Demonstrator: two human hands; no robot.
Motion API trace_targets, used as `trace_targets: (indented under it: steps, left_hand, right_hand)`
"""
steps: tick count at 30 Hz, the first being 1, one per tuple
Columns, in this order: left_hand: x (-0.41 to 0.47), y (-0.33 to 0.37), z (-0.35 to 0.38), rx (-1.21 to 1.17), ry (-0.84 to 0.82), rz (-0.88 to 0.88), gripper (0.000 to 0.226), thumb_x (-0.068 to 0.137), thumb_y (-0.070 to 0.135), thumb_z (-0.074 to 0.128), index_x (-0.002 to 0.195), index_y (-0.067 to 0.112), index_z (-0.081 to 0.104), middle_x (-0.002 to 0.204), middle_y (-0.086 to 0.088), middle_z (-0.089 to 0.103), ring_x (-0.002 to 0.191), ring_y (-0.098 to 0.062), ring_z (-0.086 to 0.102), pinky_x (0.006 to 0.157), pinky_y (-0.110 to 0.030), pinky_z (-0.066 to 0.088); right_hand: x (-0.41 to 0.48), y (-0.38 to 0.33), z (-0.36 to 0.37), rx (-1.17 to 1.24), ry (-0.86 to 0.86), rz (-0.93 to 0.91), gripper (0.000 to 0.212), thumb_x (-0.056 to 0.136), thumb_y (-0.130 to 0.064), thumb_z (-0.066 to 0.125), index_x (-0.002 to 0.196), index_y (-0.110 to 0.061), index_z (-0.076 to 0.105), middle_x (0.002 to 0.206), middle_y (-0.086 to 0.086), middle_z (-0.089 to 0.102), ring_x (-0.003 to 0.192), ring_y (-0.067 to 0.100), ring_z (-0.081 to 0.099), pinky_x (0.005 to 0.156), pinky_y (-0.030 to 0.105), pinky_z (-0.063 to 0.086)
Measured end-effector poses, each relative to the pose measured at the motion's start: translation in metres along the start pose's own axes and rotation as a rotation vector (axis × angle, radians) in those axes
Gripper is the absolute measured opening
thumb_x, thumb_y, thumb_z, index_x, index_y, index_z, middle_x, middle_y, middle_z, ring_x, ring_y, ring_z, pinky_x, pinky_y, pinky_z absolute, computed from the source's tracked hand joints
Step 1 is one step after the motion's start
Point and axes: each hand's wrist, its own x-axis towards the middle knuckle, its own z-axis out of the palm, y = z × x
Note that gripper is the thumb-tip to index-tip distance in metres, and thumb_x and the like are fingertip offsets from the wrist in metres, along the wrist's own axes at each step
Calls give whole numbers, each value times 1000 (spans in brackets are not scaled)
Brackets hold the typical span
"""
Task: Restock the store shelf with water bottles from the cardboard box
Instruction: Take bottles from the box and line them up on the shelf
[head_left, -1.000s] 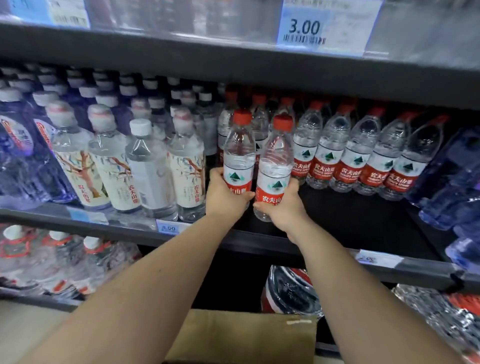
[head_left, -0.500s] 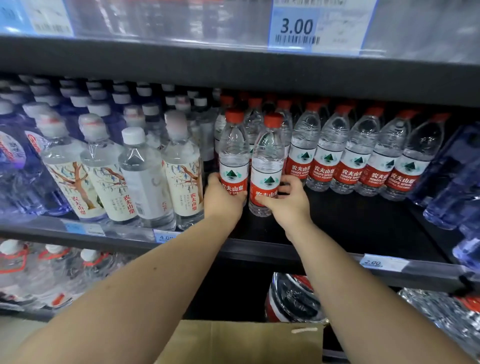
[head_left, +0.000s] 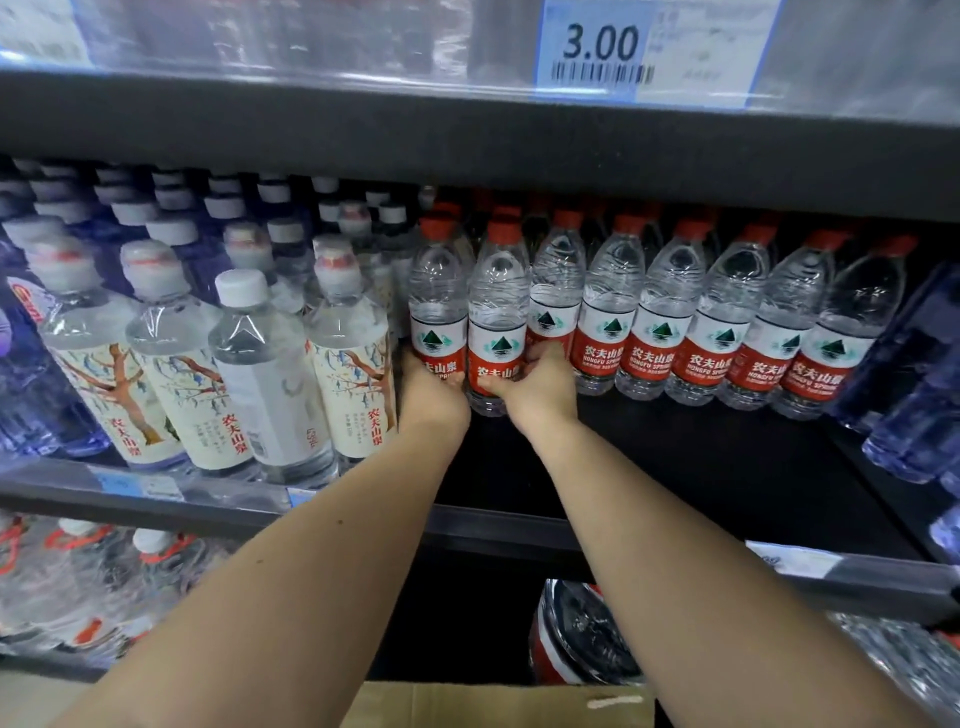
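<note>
Hands: left hand (head_left: 434, 400) grips left bottle (head_left: 437, 306), right hand (head_left: 543, 397) grips right bottle (head_left: 498, 317), centre frame.
Position: both upright on shelf (head_left: 675, 467), left end of red-label row (head_left: 717, 338).
Progress: partial; shelf front bare, cardboard box (head_left: 493, 706) at bottom edge, contents unseen.

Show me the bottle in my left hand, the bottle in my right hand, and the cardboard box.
left-hand bottle (head_left: 438, 291): head view, clear body above the label.
right-hand bottle (head_left: 497, 299): head view, clear body above the label.
cardboard box (head_left: 493, 709): head view, top flap.
</note>
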Motion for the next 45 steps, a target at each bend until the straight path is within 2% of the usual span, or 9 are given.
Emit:
trace_targets:
  steps: [5,11,15,20,25,30,34,38,45]
  left_hand:
    - [-7,6,-6,80,-23,21,53,93,23,62,137,11,37,144,-10,46,134,-27,43,113,-43,31]
    - [-51,27,-26,324,-215,-69,56,84,26,66,133,7,45,134,-18,52,122,-34,52,102,-42,45]
    - [-99,55,-64,467,-337,169,55,75,27,65,127,13,52,127,-14,56,116,-36,53,97,-44,48]
    - [-172,70,-127,948,-319,644,46,82,26,61,126,16,52,126,-11,51,120,-34,42,98,-45,42]
    - [-251,-2,-156,1066,-383,758,43,83,30,57,126,25,52,125,-6,49,119,-32,42,94,-42,37]
    - [-322,-117,-159,1189,-532,669,46,85,24,54,131,22,47,129,-7,45,122,-32,37,96,-45,35]
    - [-371,-184,-165,1273,-685,516,46,84,21,59,129,17,47,133,-12,43,124,-35,35,100,-50,35]
    - [-398,-225,-169,1246,-738,392,42,90,24,54,130,17,47,132,-11,44,124,-34,36,102,-49,32]
    - [-405,-271,-174,1209,-789,39,60,89,26,56,143,17,33,146,-13,33,135,-34,28,103,-49,34]
  right_hand:
    - [-7,8,-8,-137,-45,-7,52,71,-25,85,101,-17,44,102,-1,56,97,19,58,76,30,42]
    - [-44,-7,-60,-544,-240,-92,68,73,-35,83,128,-14,49,132,7,52,123,26,49,102,42,44]
    - [-85,-43,-109,-769,-285,-153,70,74,-37,82,129,-13,48,132,9,51,122,29,47,99,44,45]
    - [-166,-56,-143,-916,-394,-190,61,75,-35,80,127,-19,50,130,8,48,122,31,42,99,44,43]
    - [-269,8,-131,-921,-415,-218,51,79,-27,72,125,-18,51,124,8,53,117,30,46,94,40,45]
    - [-357,107,-101,-935,-563,-39,64,81,-25,73,138,-20,43,138,8,47,127,32,45,100,41,43]
    - [-409,163,-83,-930,-646,75,55,81,-24,70,131,-17,48,132,13,54,121,34,51,97,43,47]
    - [-434,194,-70,-979,-723,113,40,84,-16,60,123,-16,53,124,15,59,114,34,55,93,41,50]
    - [-454,230,-34,-954,-796,172,54,82,-23,67,132,-18,49,129,9,57,117,32,55,95,36,46]
